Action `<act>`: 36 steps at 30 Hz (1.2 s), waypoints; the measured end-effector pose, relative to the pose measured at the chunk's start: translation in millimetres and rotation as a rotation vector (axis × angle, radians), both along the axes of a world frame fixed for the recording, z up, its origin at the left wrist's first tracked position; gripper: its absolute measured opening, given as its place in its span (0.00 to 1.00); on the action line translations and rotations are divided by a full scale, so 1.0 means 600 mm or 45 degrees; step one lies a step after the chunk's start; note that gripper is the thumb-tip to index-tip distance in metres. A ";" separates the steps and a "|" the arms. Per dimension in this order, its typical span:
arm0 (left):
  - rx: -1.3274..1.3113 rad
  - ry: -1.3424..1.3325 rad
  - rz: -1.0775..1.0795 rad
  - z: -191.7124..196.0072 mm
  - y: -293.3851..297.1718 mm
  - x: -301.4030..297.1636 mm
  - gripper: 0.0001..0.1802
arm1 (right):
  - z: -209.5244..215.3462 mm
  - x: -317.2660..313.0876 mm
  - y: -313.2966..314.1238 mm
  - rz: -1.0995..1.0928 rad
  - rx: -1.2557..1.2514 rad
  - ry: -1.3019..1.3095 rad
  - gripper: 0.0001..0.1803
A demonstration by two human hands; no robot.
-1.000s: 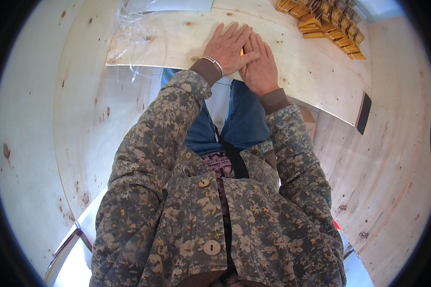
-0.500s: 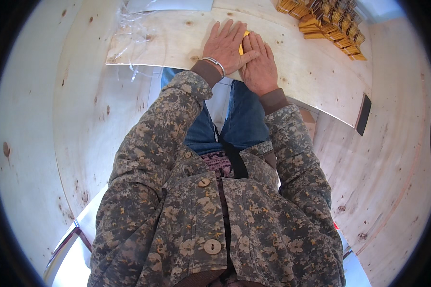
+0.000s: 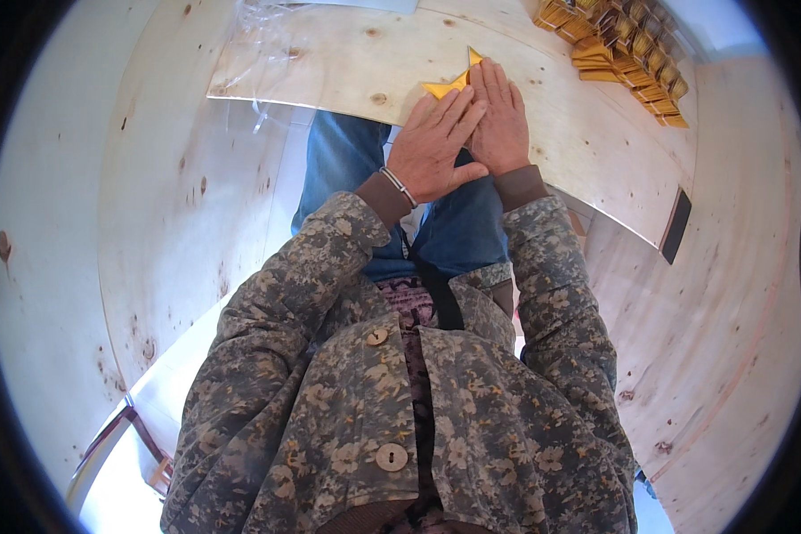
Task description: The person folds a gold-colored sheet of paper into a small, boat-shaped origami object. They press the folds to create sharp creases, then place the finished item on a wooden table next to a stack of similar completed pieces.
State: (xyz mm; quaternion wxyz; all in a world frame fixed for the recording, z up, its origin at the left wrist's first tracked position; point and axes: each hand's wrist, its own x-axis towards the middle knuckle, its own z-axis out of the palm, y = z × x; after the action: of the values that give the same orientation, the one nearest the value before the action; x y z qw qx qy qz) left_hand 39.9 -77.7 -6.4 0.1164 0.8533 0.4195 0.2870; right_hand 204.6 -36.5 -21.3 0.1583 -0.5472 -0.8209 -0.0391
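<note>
A shiny gold star-shaped piece point(image 3: 457, 84) lies flat on the plywood board at its near edge, with two pointed tips showing. The rest of it is hidden under my hands. My left hand point(image 3: 436, 147), with a silver bangle at the wrist, rests with outstretched fingers on the near left part of the piece. My right hand point(image 3: 499, 116) lies flat over its right side, fingers extended and close together. The left fingertips come up beside the right hand, and the left thumb points across toward the right wrist.
The plywood board point(image 3: 329, 67) spans the far side, above my knees. Bundled stacks of gold folded pieces point(image 3: 627, 53) stand at its far right. Clear plastic film point(image 3: 262, 53) lies at the far left, beside a pale sheet point(image 3: 365, 4). A dark strip point(image 3: 675, 225) marks the board's right end.
My left hand has slid back toward me, uncovering two gold tips. My right hand has shifted slightly to the right and stays flat on the piece.
</note>
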 end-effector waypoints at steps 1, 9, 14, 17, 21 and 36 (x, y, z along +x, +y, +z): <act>0.007 -0.007 0.007 -0.001 0.000 0.004 0.52 | 0.000 0.000 0.001 -0.009 -0.013 -0.018 0.35; 0.052 -0.065 0.097 0.003 -0.004 0.023 0.51 | -0.007 0.003 0.004 0.005 0.013 0.055 0.36; 0.111 -0.165 0.123 0.024 -0.001 0.016 0.42 | -0.008 0.009 0.009 0.046 -0.016 0.186 0.34; -0.063 -0.456 0.341 0.032 -0.015 0.012 0.35 | -0.003 0.013 0.008 0.076 -0.041 0.303 0.33; -0.367 -0.621 0.531 0.031 -0.021 0.002 0.28 | 0.003 0.014 0.006 0.080 -0.049 0.326 0.32; 0.037 0.214 0.313 -0.015 -0.027 0.001 0.43 | 0.011 0.007 0.004 0.059 -0.062 0.295 0.32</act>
State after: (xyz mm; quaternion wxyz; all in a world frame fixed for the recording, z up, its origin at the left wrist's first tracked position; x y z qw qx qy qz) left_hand 40.6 -93.7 -15.3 0.0325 0.8180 0.5251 0.2325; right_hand 208.7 -34.0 -14.7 0.2397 -0.5328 -0.8102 0.0482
